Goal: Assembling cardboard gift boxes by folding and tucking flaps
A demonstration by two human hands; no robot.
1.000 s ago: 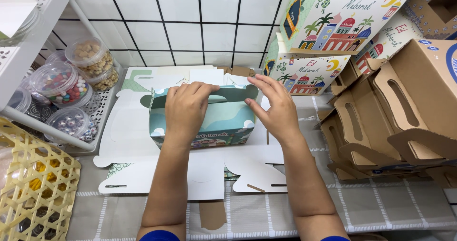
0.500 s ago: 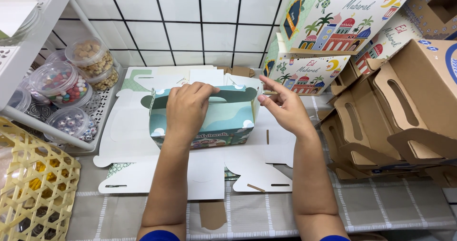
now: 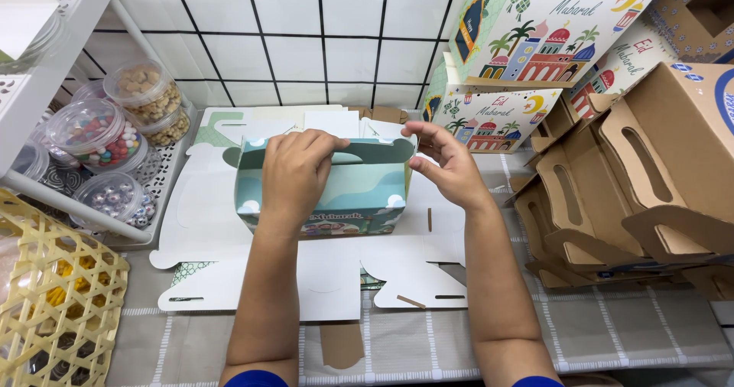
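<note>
A teal printed cardboard gift box [image 3: 359,192] stands half-folded on a stack of flat white die-cut box blanks [image 3: 321,280]. My left hand [image 3: 294,169] lies over the box's top left, fingers curled over the handle flap. My right hand [image 3: 447,165] is at the box's right end, pinching the upper edge of the side panel between thumb and fingers. The box's front face shows a cloud pattern and small figures along its bottom edge.
Brown folded carrier boxes [image 3: 634,188] are stacked at the right, with colourful printed boxes [image 3: 535,43] behind them. A white rack [image 3: 46,89] at the left holds clear round tubs of sweets [image 3: 95,131]. A yellow woven basket [image 3: 53,303] sits at the lower left.
My right hand slid off the box's top toward its right end and now pinches the side panel. The left hand stayed on the top.
</note>
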